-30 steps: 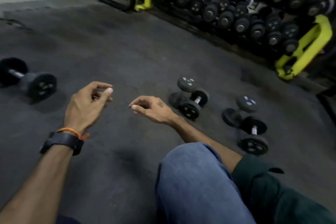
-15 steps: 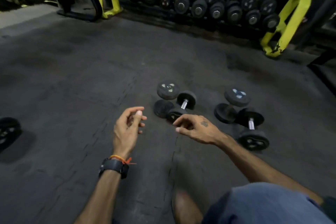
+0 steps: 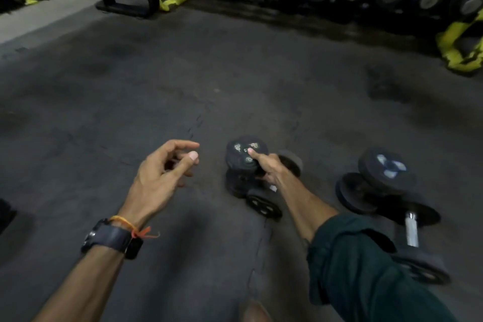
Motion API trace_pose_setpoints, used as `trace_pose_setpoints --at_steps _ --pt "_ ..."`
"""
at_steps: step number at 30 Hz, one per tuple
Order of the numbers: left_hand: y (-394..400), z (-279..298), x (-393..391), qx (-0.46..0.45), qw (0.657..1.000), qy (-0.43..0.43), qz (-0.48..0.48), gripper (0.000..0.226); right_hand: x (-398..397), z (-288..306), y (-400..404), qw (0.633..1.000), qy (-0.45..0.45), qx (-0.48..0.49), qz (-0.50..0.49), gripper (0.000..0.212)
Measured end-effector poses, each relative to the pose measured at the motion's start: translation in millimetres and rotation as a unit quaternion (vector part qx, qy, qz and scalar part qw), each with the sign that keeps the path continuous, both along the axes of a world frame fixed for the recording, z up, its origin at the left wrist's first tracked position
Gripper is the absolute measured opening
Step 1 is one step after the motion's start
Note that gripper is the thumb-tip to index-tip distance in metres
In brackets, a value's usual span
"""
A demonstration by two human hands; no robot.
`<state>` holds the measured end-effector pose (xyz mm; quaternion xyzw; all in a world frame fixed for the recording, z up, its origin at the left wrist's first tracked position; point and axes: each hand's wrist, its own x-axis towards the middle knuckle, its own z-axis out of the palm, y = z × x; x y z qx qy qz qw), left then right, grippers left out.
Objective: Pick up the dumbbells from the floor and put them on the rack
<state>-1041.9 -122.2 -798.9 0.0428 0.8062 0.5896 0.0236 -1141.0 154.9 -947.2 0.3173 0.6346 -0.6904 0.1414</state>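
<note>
While the left hand hovers loosely curled and empty, the right hand grips the upright dumbbell.

Dark grey rubber gym floor w/ scuffs & a seam down the middle. Black wristwatch + orange thread band on one wrist. Dark green rolled sleeve lower right. Black curved steel stand foot top left.

Four dumbbells on the floor; two hands.
</note>
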Motion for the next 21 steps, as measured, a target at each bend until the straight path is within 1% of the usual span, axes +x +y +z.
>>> trace_pose_setpoints --at_steps 2,3,5,8,10,11,13,14,16,17,18,19,21 --pt "2.9 -21.9 -17.4 0.023 0.998 -0.043 0.05 0.014 4.0 -16.2 3.6 0.999 0.033 -0.022 0.006 0.055" --pt "4.9 -35.0 -28.3 0.031 0.994 -0.081 0.069 0.017 8.2 -21.5 6.1 0.998 0.051 -0.023 0.024 0.057" --pt "10.1 -68.8 -45.7 0.022 0.977 -0.198 0.071 0.035 12.4 -27.8 12.5 0.993 0.082 -0.014 0.089 0.057" --pt "16.4 -111.1 -51.2 0.011 0.935 -0.351 0.051 0.063 36.7 -38.4 11.9 0.975 0.125 0.016 0.182 0.053" --pt "17.8 -128.1 -52.0 0.026 0.898 -0.436 0.053 0.089 51.9 -33.8 -1.5 0.948 0.172 0.069 0.259 0.052" --pt "16.9 -135.8 -52.9 0.04 0.885 -0.46 0.052 0.094 56.7 -29.5 -9.6 0.921 0.2 0.12 0.312 0.05" --pt "15.2 -144.0 -54.8 0.061 0.873 -0.482 0.053 0.085 59.8 -19.5 -26.8 0.855 0.233 0.201 0.418 0.048" --pt "14.0 -149.3 -53.6 0.055 0.868 -0.492 0.042 0.077 61.6 -15.3 -35.8 0.829 0.231 0.221 0.458 0.048" --pt "11.7 -162.3 -46.4 0.026 0.845 -0.533 0.004 0.067 65.4 -11.1 -51.4 0.785 0.234 0.261 0.511 0.051" --pt "12.0 -166.3 -40.7 0.027 0.833 -0.553 -0.016 0.066 67.1 -11.5 -58.5 0.772 0.238 0.275 0.521 0.053" --pt "10.9 -175.6 -37.0 0.035 0.824 -0.565 -0.031 0.064 68.5 -14.4 -63.8 0.767 0.242 0.28 0.524 0.054" --pt "12.8 -183.4 -34.0 0.048 0.825 -0.562 -0.036 0.059 70.0 -15.4 -67.5 0.77 0.249 0.272 0.521 0.054" --pt "19.1 -198.7 -33.1 0.084 0.855 -0.51 -0.025 0.05 71.5 -17.6 -74.6 0.781 0.259 0.233 0.518 0.056"
